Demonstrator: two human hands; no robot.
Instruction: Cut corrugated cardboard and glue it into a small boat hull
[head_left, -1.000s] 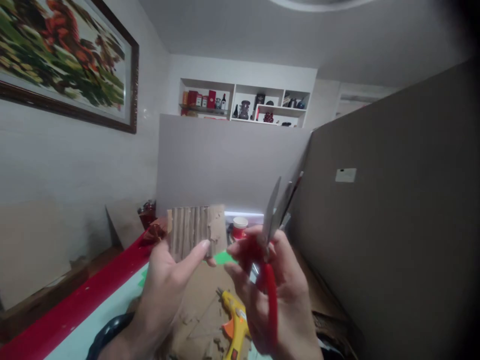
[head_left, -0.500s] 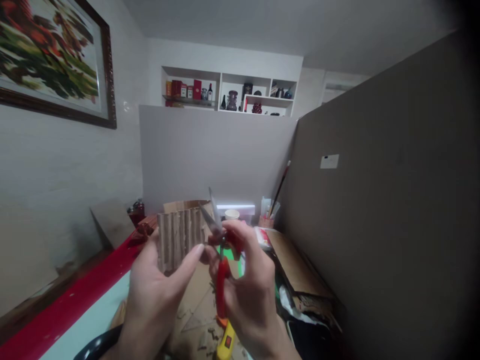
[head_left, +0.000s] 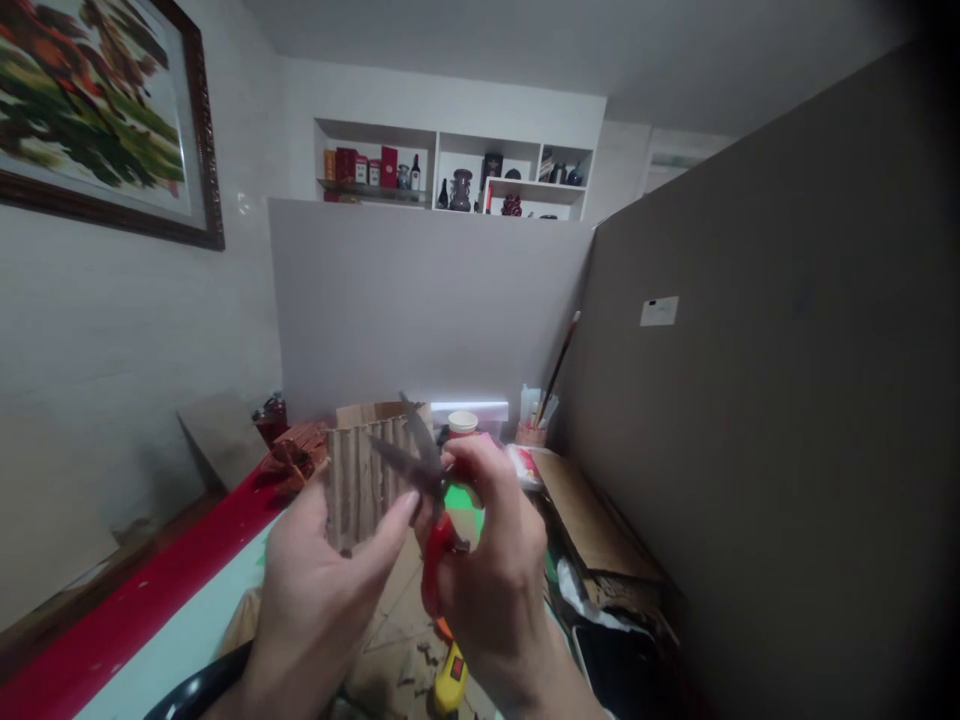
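Gripping a ribbed cardboard piece (head_left: 356,480) and red-handled scissors (head_left: 427,475)

The left hand (head_left: 315,585) pinches the piece, thumb over the lower right of the ribbed face, the other fingers mostly hidden behind. The right hand (head_left: 499,560) has its fingers curled about the scissors' handles, near the left thumb. The blades are parted and slant up and leftward in front of the ribs; whether they touch them I cannot tell. Below, the end of a yellow tool (head_left: 450,682) lies between the forearms, near small scraps, above the desk (head_left: 172,640). Beyond the hands is a paper cup (head_left: 463,423); to the right lies flattened cardboard (head_left: 600,520).
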